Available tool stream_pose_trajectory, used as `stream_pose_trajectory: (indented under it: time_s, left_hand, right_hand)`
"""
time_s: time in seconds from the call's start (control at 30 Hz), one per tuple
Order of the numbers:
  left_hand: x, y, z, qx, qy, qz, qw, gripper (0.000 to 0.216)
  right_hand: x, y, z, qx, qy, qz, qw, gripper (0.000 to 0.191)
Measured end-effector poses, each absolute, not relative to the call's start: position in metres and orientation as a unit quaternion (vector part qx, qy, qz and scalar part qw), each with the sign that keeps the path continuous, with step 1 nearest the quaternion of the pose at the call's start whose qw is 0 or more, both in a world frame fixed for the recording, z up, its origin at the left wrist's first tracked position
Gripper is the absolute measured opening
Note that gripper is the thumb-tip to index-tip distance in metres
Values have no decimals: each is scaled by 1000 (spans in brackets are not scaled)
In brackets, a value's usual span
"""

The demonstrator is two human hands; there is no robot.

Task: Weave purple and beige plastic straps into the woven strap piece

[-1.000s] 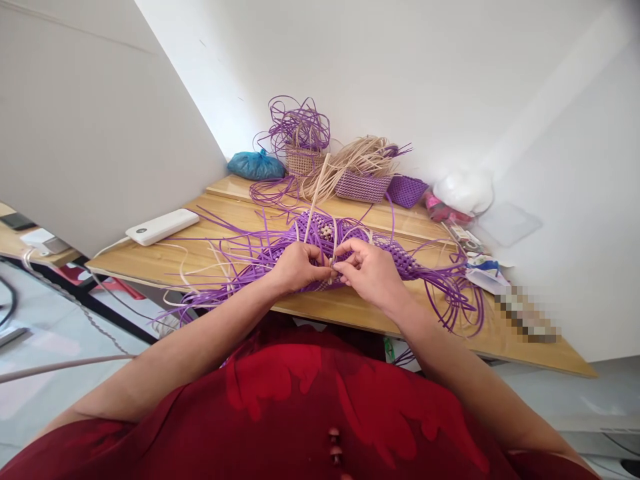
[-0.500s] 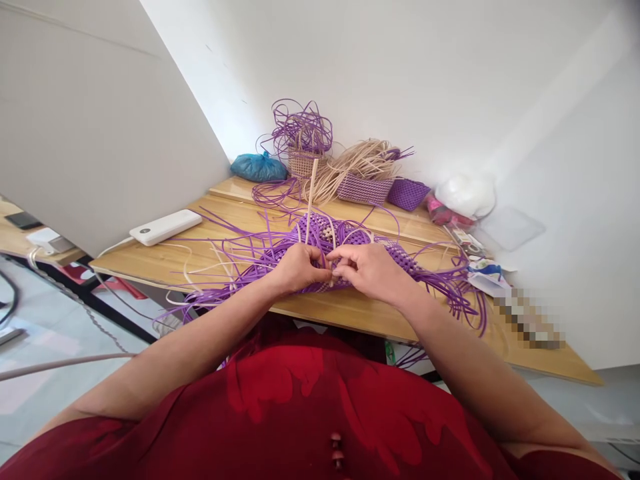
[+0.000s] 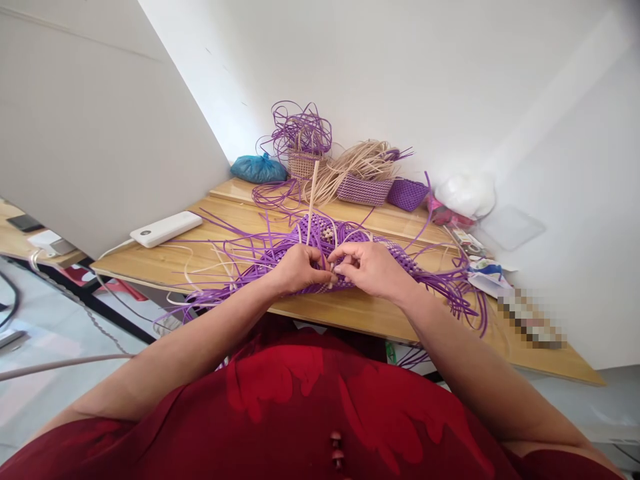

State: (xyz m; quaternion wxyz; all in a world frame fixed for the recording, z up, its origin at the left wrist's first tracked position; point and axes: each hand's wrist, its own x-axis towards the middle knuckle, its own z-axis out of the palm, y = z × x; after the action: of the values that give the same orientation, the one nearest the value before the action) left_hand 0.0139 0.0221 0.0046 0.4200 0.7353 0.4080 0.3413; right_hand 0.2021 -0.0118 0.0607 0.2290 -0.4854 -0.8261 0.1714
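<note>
A half-woven purple mat [image 3: 350,241] of plastic strips lies on the wooden table [image 3: 350,310], loose purple strands fanning out on both sides. My left hand [image 3: 297,268] is closed on the weave at its near edge. My right hand [image 3: 373,269] pinches a strip right beside it, fingertips almost touching the left hand's. A beige strip [image 3: 311,200] stands up from between the two hands towards the back of the table.
A white power bank [image 3: 165,228] lies at the table's left. At the back stand a small beige basket with purple coils [image 3: 301,143], a blue bag [image 3: 257,169], a purple woven basket with beige strips [image 3: 364,188] and a white bag [image 3: 465,193]. Papers [image 3: 487,273] sit at the right.
Both hands stay pinched together on the weave with small finger shifts. A purple strand at the right now arches up higher.
</note>
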Motion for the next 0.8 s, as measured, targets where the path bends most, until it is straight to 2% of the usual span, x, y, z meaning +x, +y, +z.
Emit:
stream_pose_trajectory:
  time_s: [0.17,0.27,0.33,0.47,0.57,0.67,0.8]
  left_hand:
    - [12,21,9,736,415,331,420,30]
    - [13,22,8,738,419,336,408,34]
    - [14,24,7,742,415,345,398,33]
    - [15,27,2,748,397,363,389,19]
    - [17,27,-1,752,393,368,381,13]
    - [19,26,-4,751,382,378,383,15]
    - [21,24,-4,739,405,386,376,24]
  right_hand:
    - [202,-11,71,-422,-875,144,187,21]
    - [198,-11,71,-431,-875,137,174,19]
    - [191,-14,68,-459,-867,83,175,17]
    - [175,-24,64,-491,-857,-58,146,14]
    - [170,-27,66,-480,-858,-94,157,8]
    - [168,-23,76,-456,-873,-23,171,20]
    - [165,-22,114,-459,-844,219,172,40]
